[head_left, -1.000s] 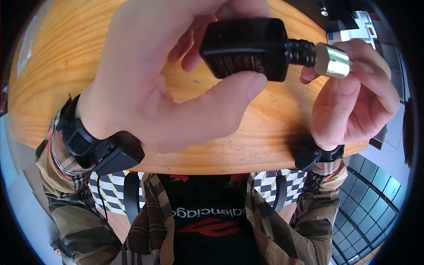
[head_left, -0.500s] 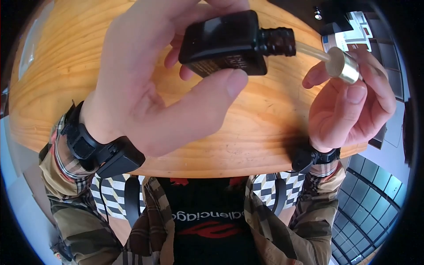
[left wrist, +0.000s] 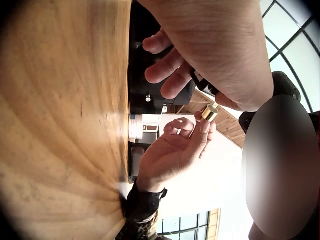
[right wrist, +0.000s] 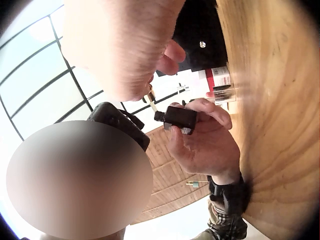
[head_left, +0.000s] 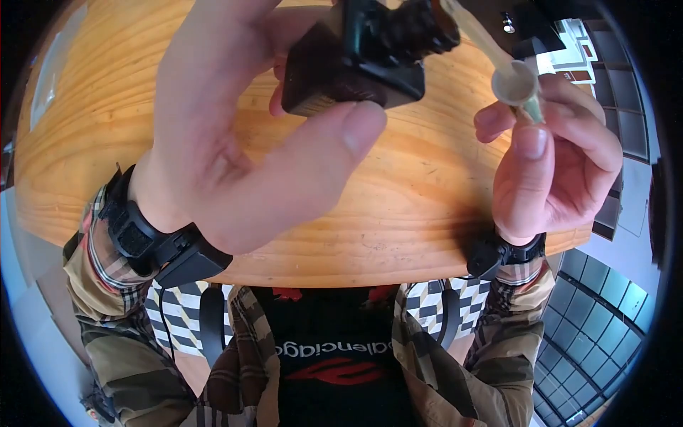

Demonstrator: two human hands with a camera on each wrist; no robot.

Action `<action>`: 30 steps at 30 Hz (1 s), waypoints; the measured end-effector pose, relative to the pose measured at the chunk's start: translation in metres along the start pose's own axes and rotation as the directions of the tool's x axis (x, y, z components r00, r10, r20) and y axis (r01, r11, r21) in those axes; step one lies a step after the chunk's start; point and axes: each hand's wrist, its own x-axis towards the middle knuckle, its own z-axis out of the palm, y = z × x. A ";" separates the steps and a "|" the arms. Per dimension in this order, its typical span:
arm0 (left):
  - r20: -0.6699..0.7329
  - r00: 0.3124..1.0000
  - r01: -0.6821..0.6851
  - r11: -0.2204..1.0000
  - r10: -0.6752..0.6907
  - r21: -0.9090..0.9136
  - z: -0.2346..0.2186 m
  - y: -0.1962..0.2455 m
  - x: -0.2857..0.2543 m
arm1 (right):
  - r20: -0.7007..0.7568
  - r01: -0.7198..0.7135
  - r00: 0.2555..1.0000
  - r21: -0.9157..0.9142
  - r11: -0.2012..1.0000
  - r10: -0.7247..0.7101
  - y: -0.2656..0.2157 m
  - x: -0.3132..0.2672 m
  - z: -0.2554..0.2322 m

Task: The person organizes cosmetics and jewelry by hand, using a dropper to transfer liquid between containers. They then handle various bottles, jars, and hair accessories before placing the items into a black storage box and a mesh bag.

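My left hand (head_left: 235,135) holds a dark, square-shouldered glass bottle (head_left: 356,75) between thumb and fingers. The bottle is tilted, its bare threaded neck (head_left: 427,28) pointing up and to the right. My right hand (head_left: 558,153) pinches a gold dropper cap (head_left: 516,84) by thumb and fingertips, with the cap's open underside toward the head camera. A pale, slender stem (head_left: 480,35) runs from the cap to close beside the bottle's mouth. In the right wrist view the bottle (right wrist: 181,118) lies nearly level; the left wrist view shows the gold cap (left wrist: 209,113) clearly.
Both hands are raised over a light wooden table (head_left: 398,206). Each wrist wears a black strapped camera (head_left: 192,252). A clear plastic item (head_left: 53,78) lies at the table's left edge. Shelving (head_left: 626,114) and a gridded window (head_left: 597,334) stand to the right.
The cap has come away from the bottle's neck, showing the stem. My left hand has shifted left and tipped the neck upward; my right hand has turned the cap's underside toward the head camera.
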 end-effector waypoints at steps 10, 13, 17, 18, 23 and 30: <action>-0.007 0.997 0.076 0.987 -0.076 0.139 -0.004 0.001 0.000 | -0.061 0.030 0.998 -0.064 0.997 -0.034 0.012 0.002 -0.008; -0.012 0.996 0.089 0.980 -0.088 0.177 0.002 0.006 0.004 | -0.186 -0.015 0.982 -0.030 0.999 0.009 0.009 0.003 -0.005; -0.022 0.992 0.124 0.965 -0.122 0.229 -0.003 0.002 0.002 | -0.290 -0.071 0.955 -0.007 0.997 0.066 0.010 0.003 -0.004; -0.022 0.991 0.131 0.962 -0.129 0.241 -0.004 0.003 0.001 | -0.284 -0.065 0.956 0.008 0.998 0.065 0.010 0.003 -0.002; -0.032 0.986 0.164 0.940 -0.162 0.300 -0.004 0.003 0.001 | -0.217 -0.034 0.975 0.031 0.999 0.040 0.010 0.002 -0.003; 0.148 0.983 0.064 0.958 -0.109 0.280 -0.017 -0.023 -0.016 | -0.085 -0.056 0.994 0.111 0.992 0.066 -0.003 0.012 -0.009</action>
